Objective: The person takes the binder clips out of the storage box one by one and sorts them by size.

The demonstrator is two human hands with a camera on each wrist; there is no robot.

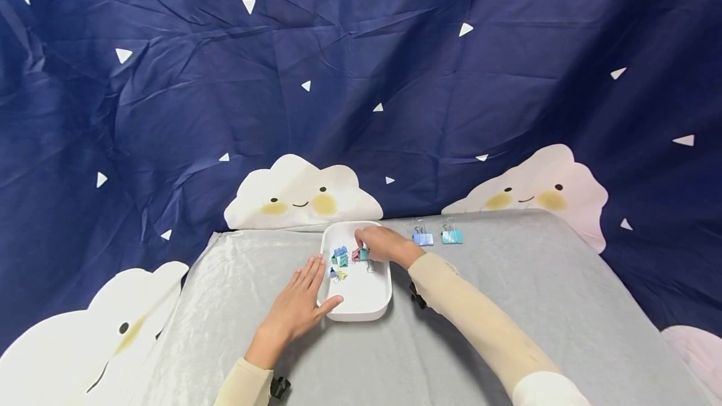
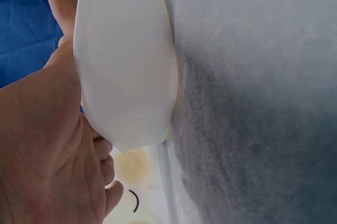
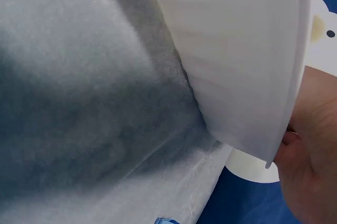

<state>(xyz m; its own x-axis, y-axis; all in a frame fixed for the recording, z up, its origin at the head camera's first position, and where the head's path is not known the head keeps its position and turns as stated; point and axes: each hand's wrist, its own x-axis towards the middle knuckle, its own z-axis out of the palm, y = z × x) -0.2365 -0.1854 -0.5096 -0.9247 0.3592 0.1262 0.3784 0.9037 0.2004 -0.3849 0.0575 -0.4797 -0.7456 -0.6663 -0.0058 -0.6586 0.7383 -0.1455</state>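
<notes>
A white tray (image 1: 361, 306) holds several small binder clips in blue, green, yellow, pink and teal. My left hand (image 1: 299, 299) lies against the tray's left side, fingers straight and thumb over the near-left rim. In the left wrist view, the palm (image 2: 47, 150) is beside the tray wall (image 2: 126, 60). My right hand (image 1: 383, 244) reaches over the right rim, its bent fingers pointing down by a pink binder clip (image 1: 355, 255) and a teal binder clip (image 1: 364, 254). The tray wall (image 3: 242, 66) hides those fingertips in the right wrist view, so a pinch cannot be confirmed.
Two larger binder clips, one blue (image 1: 423, 239) and one turquoise (image 1: 452, 236), stand to the right of the tray near the back edge. Grey cloth (image 1: 225, 293) covers the table. A dark blue curtain (image 1: 361, 136) with clouds hangs behind.
</notes>
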